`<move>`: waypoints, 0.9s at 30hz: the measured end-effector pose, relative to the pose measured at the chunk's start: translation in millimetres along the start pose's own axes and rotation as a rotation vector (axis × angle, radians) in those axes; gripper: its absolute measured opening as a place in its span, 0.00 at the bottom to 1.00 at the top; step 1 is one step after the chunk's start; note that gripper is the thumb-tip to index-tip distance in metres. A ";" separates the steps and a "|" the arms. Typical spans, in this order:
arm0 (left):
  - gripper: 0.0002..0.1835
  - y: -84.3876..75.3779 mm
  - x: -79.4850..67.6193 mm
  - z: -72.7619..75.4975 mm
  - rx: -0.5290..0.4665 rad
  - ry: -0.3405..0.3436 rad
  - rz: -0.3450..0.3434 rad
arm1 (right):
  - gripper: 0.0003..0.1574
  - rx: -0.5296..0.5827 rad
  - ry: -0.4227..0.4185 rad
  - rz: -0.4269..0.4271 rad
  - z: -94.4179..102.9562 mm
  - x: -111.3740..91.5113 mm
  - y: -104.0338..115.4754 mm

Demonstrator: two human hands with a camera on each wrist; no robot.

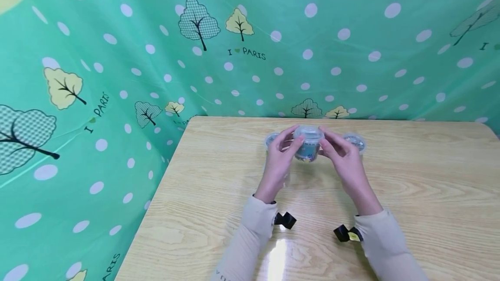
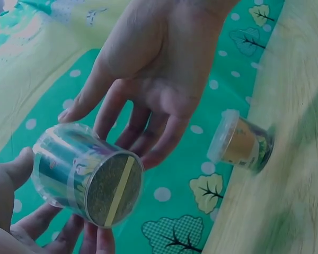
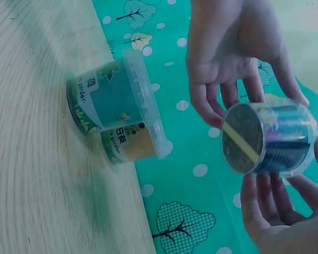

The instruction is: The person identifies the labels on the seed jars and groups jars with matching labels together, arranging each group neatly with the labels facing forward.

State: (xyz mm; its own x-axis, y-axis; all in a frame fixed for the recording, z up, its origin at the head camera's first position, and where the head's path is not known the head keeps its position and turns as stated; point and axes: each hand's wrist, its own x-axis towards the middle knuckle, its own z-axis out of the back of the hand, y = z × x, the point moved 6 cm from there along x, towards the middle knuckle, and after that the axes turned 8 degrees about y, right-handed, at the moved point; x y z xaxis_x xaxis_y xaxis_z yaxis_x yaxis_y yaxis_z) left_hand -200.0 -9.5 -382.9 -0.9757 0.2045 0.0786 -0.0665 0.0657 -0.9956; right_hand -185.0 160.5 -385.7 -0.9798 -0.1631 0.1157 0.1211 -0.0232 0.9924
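Note:
A clear lidded plastic tub (image 1: 307,145) with teal inside is held up over the table between both hands. My left hand (image 1: 278,159) grips it from the left and my right hand (image 1: 345,161) from the right, thumbs toward me, fingers round the sides. From below, the left wrist view shows the tub's dark base (image 2: 114,190) with a pale yellow strip across it. In the right wrist view, the same tub (image 3: 270,137) sits tilted between the fingertips, its lid hidden in part by them.
On the wooden table (image 1: 218,211) stand similar lidded tubs: a teal one (image 3: 108,98) printed "garden" and an orange one (image 3: 130,143) partly behind it. One clear lid (image 1: 354,141) shows beyond my right hand. A green dotted cloth (image 1: 250,86) hangs behind the table.

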 end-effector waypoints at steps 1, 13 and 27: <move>0.22 -0.3 -1.1 1.2 -0.003 0.006 -0.003 | 0.32 -0.006 0.000 0.008 -0.6 -0.9 0.6; 0.22 3.4 -12.8 12.9 -0.007 0.054 0.017 | 0.35 -0.056 0.143 -0.044 -17.6 -7.2 1.7; 0.24 6.2 -14.5 11.6 -0.002 0.068 0.055 | 0.38 -0.081 0.150 -0.113 -19.9 -7.8 6.6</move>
State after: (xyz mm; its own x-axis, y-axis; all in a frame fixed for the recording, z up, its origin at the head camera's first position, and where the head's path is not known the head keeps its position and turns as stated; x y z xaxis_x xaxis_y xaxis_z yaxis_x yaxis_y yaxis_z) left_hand -188.6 -23.4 -390.8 -0.9614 0.2739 0.0275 -0.0131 0.0542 -0.9984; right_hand -173.4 142.0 -380.9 -0.9539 -0.2999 -0.0102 0.0297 -0.1279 0.9913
